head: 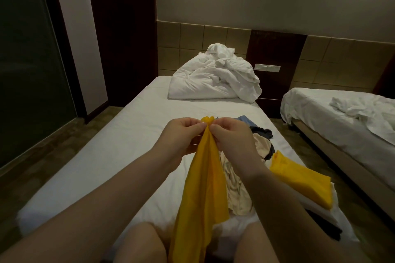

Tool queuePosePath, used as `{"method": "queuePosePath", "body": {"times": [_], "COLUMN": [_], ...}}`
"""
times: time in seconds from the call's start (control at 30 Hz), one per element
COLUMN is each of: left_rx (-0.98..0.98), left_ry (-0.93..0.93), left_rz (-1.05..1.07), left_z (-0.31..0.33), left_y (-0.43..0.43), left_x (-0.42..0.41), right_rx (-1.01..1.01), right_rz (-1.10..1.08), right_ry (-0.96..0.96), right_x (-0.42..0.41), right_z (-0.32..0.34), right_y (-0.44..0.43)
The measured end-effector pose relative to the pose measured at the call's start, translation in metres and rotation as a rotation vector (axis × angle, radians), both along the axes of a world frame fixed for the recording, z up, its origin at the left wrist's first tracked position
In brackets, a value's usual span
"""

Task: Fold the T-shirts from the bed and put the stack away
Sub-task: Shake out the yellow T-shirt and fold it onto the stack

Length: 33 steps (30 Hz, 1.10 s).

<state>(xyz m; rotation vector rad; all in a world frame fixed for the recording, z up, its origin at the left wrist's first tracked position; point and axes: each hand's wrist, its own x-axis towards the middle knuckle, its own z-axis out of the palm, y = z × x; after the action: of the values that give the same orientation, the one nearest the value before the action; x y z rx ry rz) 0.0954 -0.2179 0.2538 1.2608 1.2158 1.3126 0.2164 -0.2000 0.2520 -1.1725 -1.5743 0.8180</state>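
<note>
Both hands meet above the middle of the bed [102, 156]. The left hand [181, 134] and right hand [233, 136] each pinch the bunched top edge of a yellow T-shirt [205, 194] between thumb and curled fingertips, and the rest of it hangs down toward the bed's near edge. We judge the cloth light, thin and limp: it will sag and slide rather than hold a line. We would therefore take it at the shoulder seams or hem corners and spread it flat. A heap of unfolded shirts [239, 181], cream and dark, lies toward the right edge, and a folded yellow shirt [301, 179] tops a small stack [320, 211] at the near right corner. The left half of the mattress shows only sheet, which gives us room for laying out. A rumpled duvet [213, 79] fills the far end, and a second bed [342, 117] stands across a narrow gap on the right.
</note>
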Motion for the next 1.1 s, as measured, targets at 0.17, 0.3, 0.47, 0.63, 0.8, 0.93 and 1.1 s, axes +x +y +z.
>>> {"method": "queuePosePath", "body": {"times": [0.17, 0.3, 0.47, 0.63, 0.8, 0.93, 1.1], "left_rx": [-0.046, -0.104, -0.098, 0.066, 0.411, 0.262, 0.390], "left_ry": [0.022, 0.050, 0.263, 1.001, 1.057, 1.200, 0.841], "left_rz": [-0.003, -0.074, 0.068, 0.266, 0.365, 0.185, 0.301], "left_z": [0.002, 0.011, 0.027, 0.023, 0.058, 0.046, 0.050], "left_y": [0.001, 0.003, 0.024, 0.043, 0.040, 0.048, 0.051], "left_x": [-0.008, -0.034, -0.081, -0.117, -0.112, -0.106, -0.103], "right_rx": [-0.161, -0.258, -0.398, -0.020, 0.461, 0.431, 0.383], "right_rz": [0.111, 0.186, 0.252, -0.089, -0.326, -0.251, -0.312], "right_ry": [0.193, 0.224, -0.012, -0.652, -0.375, -0.578, -0.422], "right_x": [0.003, 0.030, 0.076, 0.091, 0.082, 0.076, 0.090], "right_z": [-0.001, 0.009, 0.030, 0.027, 0.045, 0.044, 0.053], "right_y": [0.000, 0.016, 0.051, 0.084, 0.079, 0.087, 0.089]}}
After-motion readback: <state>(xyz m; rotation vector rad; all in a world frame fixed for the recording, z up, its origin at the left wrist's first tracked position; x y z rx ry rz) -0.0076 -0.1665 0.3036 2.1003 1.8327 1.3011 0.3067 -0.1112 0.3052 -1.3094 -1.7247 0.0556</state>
